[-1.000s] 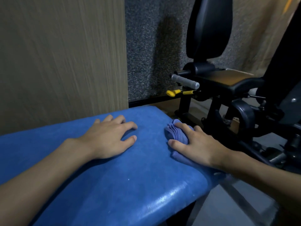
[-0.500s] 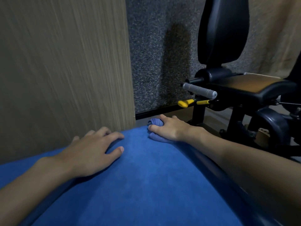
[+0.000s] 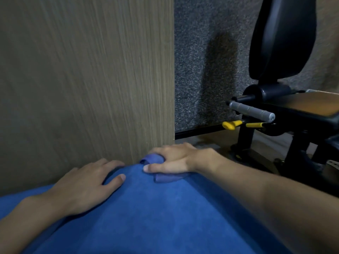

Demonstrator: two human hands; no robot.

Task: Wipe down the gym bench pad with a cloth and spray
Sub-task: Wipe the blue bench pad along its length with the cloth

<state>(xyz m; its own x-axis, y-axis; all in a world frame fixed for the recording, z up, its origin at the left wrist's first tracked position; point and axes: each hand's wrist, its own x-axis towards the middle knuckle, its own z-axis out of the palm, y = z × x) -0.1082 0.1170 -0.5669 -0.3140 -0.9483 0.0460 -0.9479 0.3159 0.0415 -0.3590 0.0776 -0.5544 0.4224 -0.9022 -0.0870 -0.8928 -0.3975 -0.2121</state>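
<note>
Our right hand point(image 3: 176, 158) bunches the cloth point(image 3: 166, 177) at the bench pad point(image 3: 165, 217) far corner, fingers curled over it | left hand point(image 3: 88, 187) beside it, fingers spread flat on the pad | cloth looks soft and light, so we keep the palm over the wad.

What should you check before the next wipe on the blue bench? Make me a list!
1. Cloth in hand: ok, the right hand grips it, bunched up.
2. Cloth touching the pad: ok, it is pressed on the far end.
3. Left hand out of the way: not ok if the wipe goes left, since it lies flat on the pad right beside the cloth.
4. Room to move: not ok going forward, the wooden panel stands right at the pad's end.
5. Spray ready: cannot tell, no bottle is in view.
6. Pad wet enough: cannot tell in this dim light.
</note>
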